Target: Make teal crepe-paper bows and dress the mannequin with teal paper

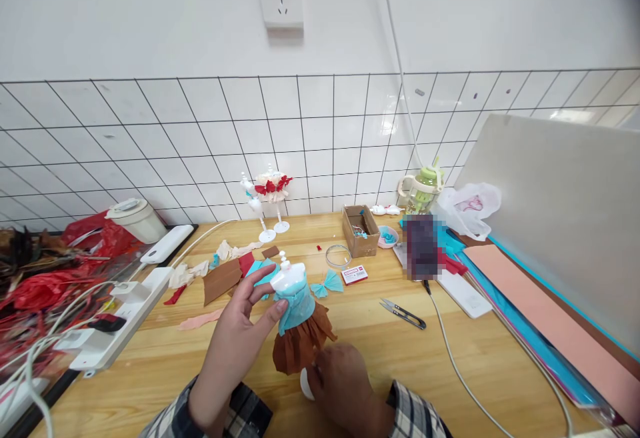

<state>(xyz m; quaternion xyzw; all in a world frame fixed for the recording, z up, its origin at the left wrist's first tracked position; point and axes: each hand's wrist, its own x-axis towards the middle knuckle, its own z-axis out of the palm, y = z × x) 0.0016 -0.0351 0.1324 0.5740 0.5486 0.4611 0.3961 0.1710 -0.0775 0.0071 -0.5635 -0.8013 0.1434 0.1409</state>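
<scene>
A small white dress-form mannequin leans slightly in front of me, dressed in a light-blue crepe-paper top and a gathered brown crepe-paper skirt. My left hand is closed around its upper body, thumb on the blue top and fingers at the side. Curled at the skirt's lower right hem is my right hand, its fingertips partly hidden. The mannequin's round white base shows beside my right thumb. Just behind the mannequin lies a blue paper bow.
Thread snips lie on the right; a small red-and-white box, a clear ring and a cardboard box sit behind. Paper scraps and a power strip are leftward. Two mannequins stand by the wall.
</scene>
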